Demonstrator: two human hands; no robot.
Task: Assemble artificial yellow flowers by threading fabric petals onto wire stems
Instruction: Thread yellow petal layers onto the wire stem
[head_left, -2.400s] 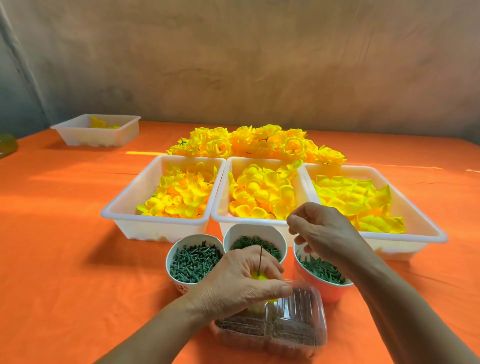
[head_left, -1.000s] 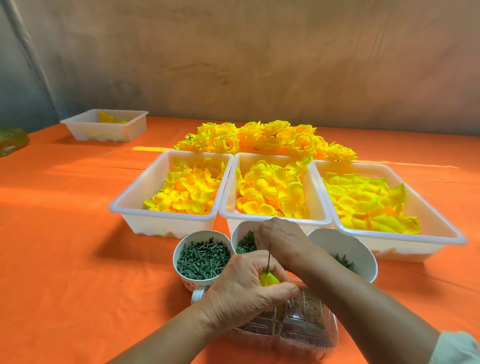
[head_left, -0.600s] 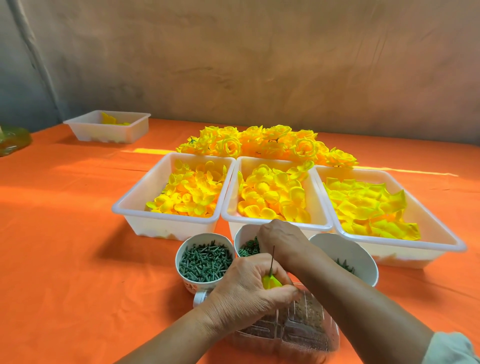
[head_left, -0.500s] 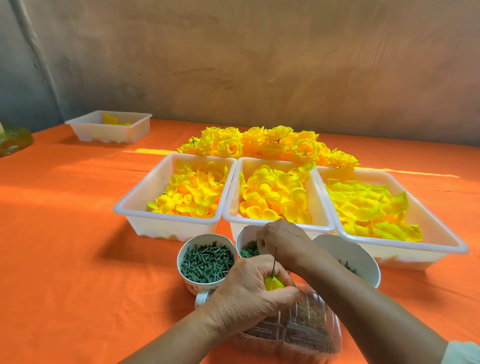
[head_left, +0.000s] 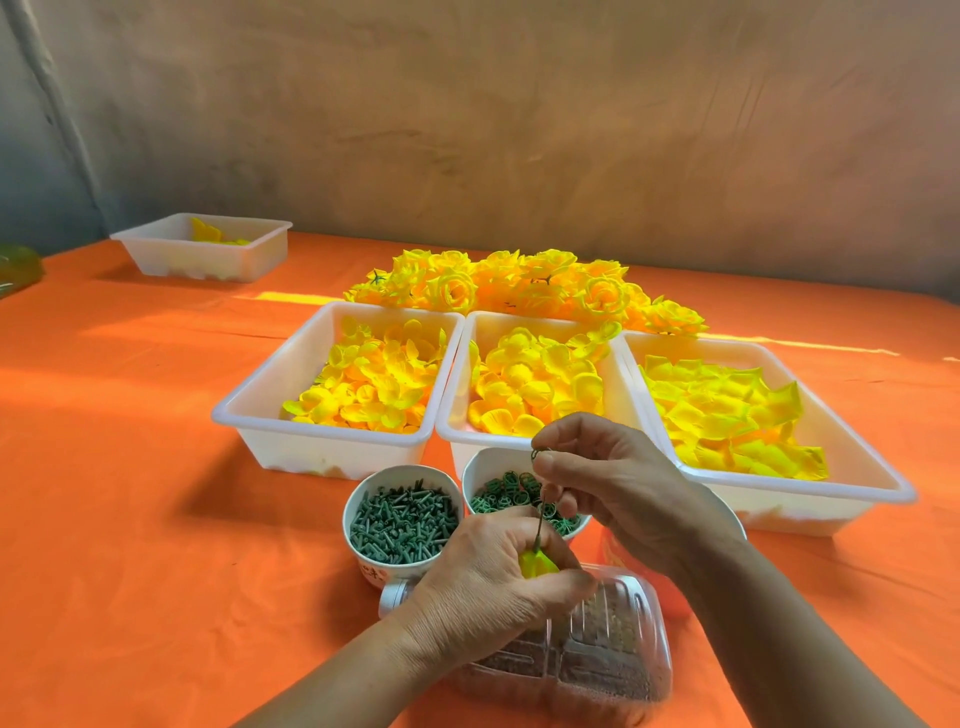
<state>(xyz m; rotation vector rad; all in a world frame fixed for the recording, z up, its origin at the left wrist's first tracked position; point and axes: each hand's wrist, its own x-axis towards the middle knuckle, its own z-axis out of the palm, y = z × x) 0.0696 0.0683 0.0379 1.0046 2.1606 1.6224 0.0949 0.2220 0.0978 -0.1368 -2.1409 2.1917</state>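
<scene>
My left hand (head_left: 498, 582) grips a small yellow bud (head_left: 535, 564) with a thin wire stem (head_left: 543, 522) pointing up from it. Just above the wire's tip, my right hand (head_left: 618, 488) pinches a small green ring (head_left: 536, 454) between thumb and forefinger. Both hands hover over the middle cup (head_left: 475, 475) of green rings. Three white trays of yellow fabric petals stand side by side behind the cups: left tray (head_left: 260, 410), middle tray (head_left: 457, 415), right tray (head_left: 852, 467).
A cup (head_left: 402, 569) of green pegs stands at the left. A clear plastic box (head_left: 587, 665) of wires lies under my left hand. Finished yellow flowers (head_left: 524, 286) are piled behind the trays. Another white tray (head_left: 208, 254) sits far left on the orange cloth (head_left: 130, 467).
My right hand has lifted out of the middle cup holding a green ring and now sits above the wire tip. My left hand has stayed in place with the bud.
</scene>
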